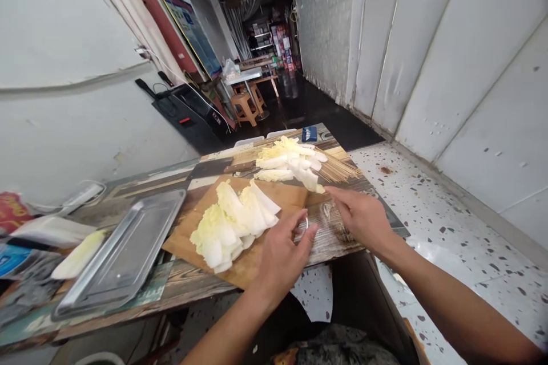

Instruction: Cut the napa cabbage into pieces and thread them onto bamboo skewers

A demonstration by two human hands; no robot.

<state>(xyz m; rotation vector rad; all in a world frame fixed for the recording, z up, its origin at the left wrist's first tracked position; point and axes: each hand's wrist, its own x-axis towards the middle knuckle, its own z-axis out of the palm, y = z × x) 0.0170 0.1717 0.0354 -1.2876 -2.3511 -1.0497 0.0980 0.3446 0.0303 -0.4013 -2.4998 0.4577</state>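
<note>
My right hand (pixel 363 214) reaches over the right side of the table, its fingertips pinched at the lower end of a pale cabbage leaf (pixel 306 175). That leaf lies against a pile of cabbage leaves (pixel 282 154), beside a bundle of thin wooden skewers (pixel 340 166). My left hand (pixel 285 248), a ring on one finger, hovers at the right edge of a wooden cutting board (pixel 192 239). Its thumb and fingers are apart with nothing visible between them. More cut cabbage leaves (pixel 235 219) lie overlapping on the board. Behind it rests a knife with a wooden handle (pixel 240 167).
A metal tray (pixel 128 251) with a clear look sits left of the board. Farther left are a single cabbage leaf (pixel 79 254) and plastic packaging (pixel 17 259). A small blue packet (pixel 309 134) lies at the table's far end. Stools (pixel 244 108) stand beyond.
</note>
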